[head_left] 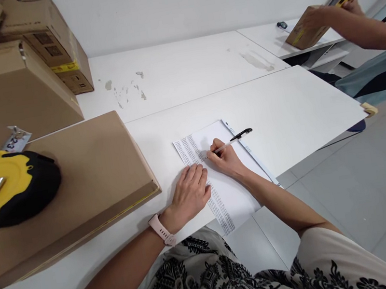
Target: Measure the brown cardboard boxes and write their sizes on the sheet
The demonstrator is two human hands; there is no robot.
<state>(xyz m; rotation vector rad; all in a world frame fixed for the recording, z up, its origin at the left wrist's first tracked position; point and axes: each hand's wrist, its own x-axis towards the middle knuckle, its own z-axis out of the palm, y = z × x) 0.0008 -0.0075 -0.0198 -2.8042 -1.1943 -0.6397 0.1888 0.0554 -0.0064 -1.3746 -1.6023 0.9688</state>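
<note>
Paperwork at the white table (283, 110)

A sheet (230, 192) of paper lies near the front edge of the table, turned at a slant, with its near corner hanging a little over that edge. Dense printed rows run down its left side; the print is too small to read.

The right hand (225, 159) rests on the upper middle of the sheet, fingers closed around a pen (231, 142). The pen's tip meets the paper at the printed column, just left of the fingertips, and its white barrel slants up and away to the right, ending in a black cap over the sheet's right edge.

The left hand (190, 191) lies palm down on the sheet's left edge, just beside the right hand. Its fingers are straight and close together, gripping nothing, and their tips cover part of the printed rows. A pale watch (161, 230) sits on that wrist.

Left of the sheet, a flat cardboard box (99, 179) lies on the table, its corner near the left hand. A yellow and black tape measure (9, 186) sits on top of it. More boxes (5, 91) are stacked beyond that, further left of the sheet.

Far to the right of the sheet, well apart from it, another person's hand (312, 18) holds a small carton (302, 34) on a neighbouring table.
</note>
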